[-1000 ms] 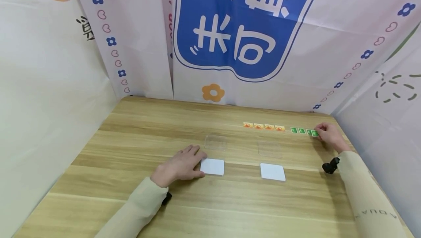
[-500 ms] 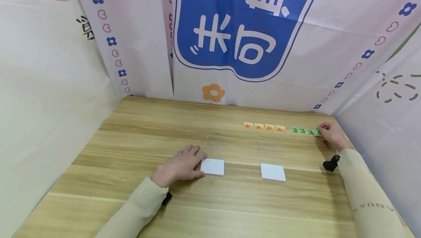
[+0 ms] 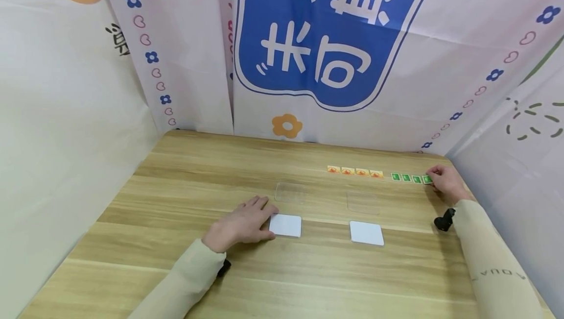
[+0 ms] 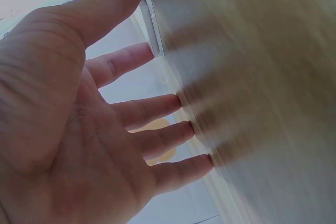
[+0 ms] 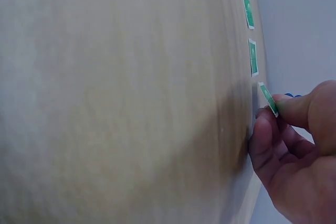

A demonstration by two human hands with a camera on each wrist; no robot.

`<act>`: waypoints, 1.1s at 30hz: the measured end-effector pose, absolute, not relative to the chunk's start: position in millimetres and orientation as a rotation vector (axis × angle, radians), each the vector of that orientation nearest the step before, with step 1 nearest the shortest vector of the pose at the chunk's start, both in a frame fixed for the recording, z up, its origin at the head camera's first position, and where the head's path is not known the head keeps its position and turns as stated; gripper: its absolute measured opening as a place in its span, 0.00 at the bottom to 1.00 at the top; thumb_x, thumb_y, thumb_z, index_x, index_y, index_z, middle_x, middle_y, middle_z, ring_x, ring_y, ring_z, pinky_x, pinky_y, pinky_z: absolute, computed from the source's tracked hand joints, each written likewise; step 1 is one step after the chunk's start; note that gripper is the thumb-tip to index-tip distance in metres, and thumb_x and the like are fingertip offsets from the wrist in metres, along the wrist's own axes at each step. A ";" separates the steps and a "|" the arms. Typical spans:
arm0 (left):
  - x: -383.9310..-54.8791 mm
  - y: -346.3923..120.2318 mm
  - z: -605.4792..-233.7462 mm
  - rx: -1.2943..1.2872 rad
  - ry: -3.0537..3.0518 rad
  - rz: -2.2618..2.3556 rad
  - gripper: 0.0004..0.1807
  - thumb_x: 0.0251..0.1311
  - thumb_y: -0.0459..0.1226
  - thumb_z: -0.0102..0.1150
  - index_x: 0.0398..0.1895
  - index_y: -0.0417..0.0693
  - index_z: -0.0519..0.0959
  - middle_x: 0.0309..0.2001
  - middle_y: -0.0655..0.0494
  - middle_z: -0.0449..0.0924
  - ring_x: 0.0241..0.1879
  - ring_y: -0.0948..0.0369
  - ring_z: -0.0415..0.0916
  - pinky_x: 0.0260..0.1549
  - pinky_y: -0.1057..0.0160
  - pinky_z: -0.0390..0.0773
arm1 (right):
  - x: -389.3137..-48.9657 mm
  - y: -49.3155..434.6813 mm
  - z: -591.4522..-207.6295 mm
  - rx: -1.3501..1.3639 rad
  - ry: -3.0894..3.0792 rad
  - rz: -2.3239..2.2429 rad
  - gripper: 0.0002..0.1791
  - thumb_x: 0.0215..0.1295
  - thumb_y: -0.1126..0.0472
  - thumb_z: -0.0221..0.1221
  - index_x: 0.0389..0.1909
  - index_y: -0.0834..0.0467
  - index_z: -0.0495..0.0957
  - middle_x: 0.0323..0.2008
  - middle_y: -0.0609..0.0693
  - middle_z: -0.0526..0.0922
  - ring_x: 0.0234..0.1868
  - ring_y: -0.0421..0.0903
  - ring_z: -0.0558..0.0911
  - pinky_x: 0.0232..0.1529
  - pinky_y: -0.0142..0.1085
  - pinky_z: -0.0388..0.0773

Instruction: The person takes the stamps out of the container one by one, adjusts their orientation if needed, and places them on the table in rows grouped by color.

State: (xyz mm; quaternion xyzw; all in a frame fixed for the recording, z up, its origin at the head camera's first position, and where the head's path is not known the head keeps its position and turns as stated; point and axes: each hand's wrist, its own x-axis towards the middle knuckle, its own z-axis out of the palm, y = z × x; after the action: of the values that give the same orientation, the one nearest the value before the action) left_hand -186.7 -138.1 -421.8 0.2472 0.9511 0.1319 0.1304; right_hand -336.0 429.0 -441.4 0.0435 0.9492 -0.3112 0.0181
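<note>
At the far right of the table, my right hand (image 3: 446,182) pinches a small green card (image 5: 268,98) with a white border between thumb and fingertips. It is tilted up at the right end of a row of matching green cards (image 3: 406,178), which lie flat. My left hand (image 3: 244,222) rests on the table with fingers spread. Its thumb and index finger are right at the left edge of a white card stack (image 3: 286,225); in the left wrist view, the fingertips (image 4: 173,101) meet the tabletop and a clear edge shows by the thumb.
Left of the green row lies a row of several orange-and-yellow cards (image 3: 354,172). A second white stack (image 3: 367,233) sits right of the first. Behind the stacks lie two clear plastic lids, one on the left (image 3: 290,192), one on the right (image 3: 363,202). Printed cloth walls surround the wooden table (image 3: 282,280).
My right hand has shifted slightly right with the green card, which overlapped its neighbour and now sits at the row's end. My left hand has stayed in place.
</note>
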 end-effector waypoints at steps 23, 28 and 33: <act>-185.4 -138.1 -422.4 0.732 2.771 0.378 0.29 0.61 0.53 0.63 0.63 0.54 0.71 0.71 0.43 0.64 0.72 0.42 0.57 0.64 0.35 0.63 | -341.8 432.0 -449.5 0.140 3.041 -0.838 0.14 0.72 0.63 0.49 0.46 0.70 0.76 0.31 0.60 0.79 0.25 0.44 0.75 0.25 0.35 0.72; -185.9 -138.2 -423.0 0.731 2.775 0.367 0.30 0.61 0.53 0.63 0.64 0.54 0.71 0.71 0.44 0.63 0.72 0.43 0.57 0.64 0.36 0.63 | -341.5 431.0 -451.2 0.071 3.128 -0.742 0.13 0.70 0.63 0.52 0.43 0.70 0.78 0.33 0.63 0.80 0.32 0.52 0.76 0.31 0.36 0.68; -186.5 -138.1 -423.1 0.726 2.775 0.361 0.29 0.61 0.53 0.63 0.64 0.55 0.71 0.71 0.44 0.63 0.72 0.43 0.57 0.64 0.36 0.63 | -341.2 428.7 -449.8 0.035 3.164 -0.681 0.12 0.69 0.64 0.52 0.41 0.71 0.78 0.37 0.68 0.80 0.38 0.59 0.75 0.36 0.39 0.67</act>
State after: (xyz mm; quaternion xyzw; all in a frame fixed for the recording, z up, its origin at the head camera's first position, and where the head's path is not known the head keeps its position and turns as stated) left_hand -186.5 -138.1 -423.1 0.2493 0.9523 0.1237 0.1249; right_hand -341.2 428.7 -449.8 0.0108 0.9764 -0.2102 -0.0476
